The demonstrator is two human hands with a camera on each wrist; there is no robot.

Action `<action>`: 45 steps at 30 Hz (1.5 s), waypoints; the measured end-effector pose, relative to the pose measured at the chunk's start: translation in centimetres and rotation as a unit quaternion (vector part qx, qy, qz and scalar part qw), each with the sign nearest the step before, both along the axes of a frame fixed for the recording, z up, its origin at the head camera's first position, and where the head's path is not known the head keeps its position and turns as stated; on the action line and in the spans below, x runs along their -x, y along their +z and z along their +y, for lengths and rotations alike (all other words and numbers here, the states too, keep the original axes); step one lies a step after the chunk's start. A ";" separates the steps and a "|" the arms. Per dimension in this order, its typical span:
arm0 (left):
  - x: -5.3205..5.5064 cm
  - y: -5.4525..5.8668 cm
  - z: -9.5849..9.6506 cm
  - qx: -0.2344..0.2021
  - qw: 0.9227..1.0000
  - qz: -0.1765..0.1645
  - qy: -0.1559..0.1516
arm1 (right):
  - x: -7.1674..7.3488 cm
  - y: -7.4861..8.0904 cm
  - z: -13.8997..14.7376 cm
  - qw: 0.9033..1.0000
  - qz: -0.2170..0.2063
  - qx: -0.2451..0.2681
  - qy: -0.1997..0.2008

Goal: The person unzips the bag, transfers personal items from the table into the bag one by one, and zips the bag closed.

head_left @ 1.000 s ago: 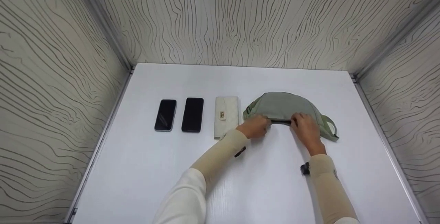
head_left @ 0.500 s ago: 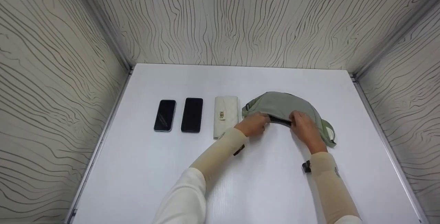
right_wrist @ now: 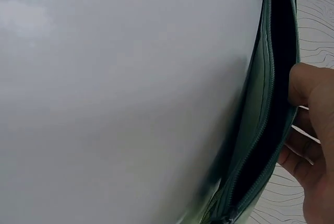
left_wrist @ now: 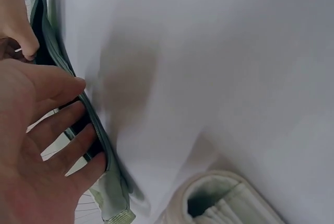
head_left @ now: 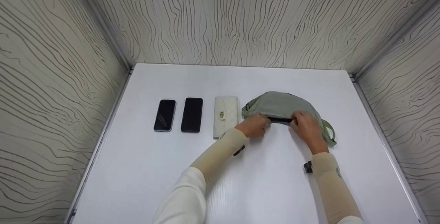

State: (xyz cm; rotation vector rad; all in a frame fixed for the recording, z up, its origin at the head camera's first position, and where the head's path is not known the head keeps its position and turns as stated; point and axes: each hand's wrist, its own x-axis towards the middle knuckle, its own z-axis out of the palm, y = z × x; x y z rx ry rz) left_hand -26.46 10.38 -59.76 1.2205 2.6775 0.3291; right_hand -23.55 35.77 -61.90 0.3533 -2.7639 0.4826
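Observation:
A sage-green waist bag (head_left: 285, 103) lies on the right half of the white table, its long zip side facing me and unzipped. Dark lining shows through the gap between the zip edges in both wrist views. My left hand (head_left: 254, 125) grips the bag at the left part of the opening; in the left wrist view its thumb (left_wrist: 65, 84) lies at the near zip edge and the fingers reach toward the dark gap. At the right part, my right hand (head_left: 307, 127) pinches the far edge, thumb (right_wrist: 300, 85) inside and fingers behind the fabric.
Left of the bag lies a cream quilted wallet (head_left: 226, 114) with a gold clasp, close by my left wrist. Further left are a black phone (head_left: 192, 114) and another dark phone (head_left: 165, 115). Patterned panels (head_left: 220, 21) enclose the table (head_left: 144, 182) at the back and sides.
The dark gap along the zip side looks wider than a second ago. The bag's right strap end has dropped slightly toward me. Both hands stay at the opening; the wallet and phones lie still.

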 end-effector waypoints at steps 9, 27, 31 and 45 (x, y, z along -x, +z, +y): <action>-0.5 -0.1 0.1 0.014 1.000 0.010 -0.022 | 0.0 0.6 -0.1 0.999 0.028 0.000 0.015; -1.8 -0.1 0.9 0.086 0.994 0.063 -0.006 | 0.5 2.9 -1.2 0.991 0.133 0.009 0.000; -2.1 -0.3 1.1 0.112 0.990 0.091 0.001 | 0.7 3.6 -1.6 0.988 0.152 0.011 -0.001; -2.5 -0.6 1.5 0.140 0.983 0.121 0.013 | 0.8 4.9 -2.1 0.987 0.152 0.045 -0.021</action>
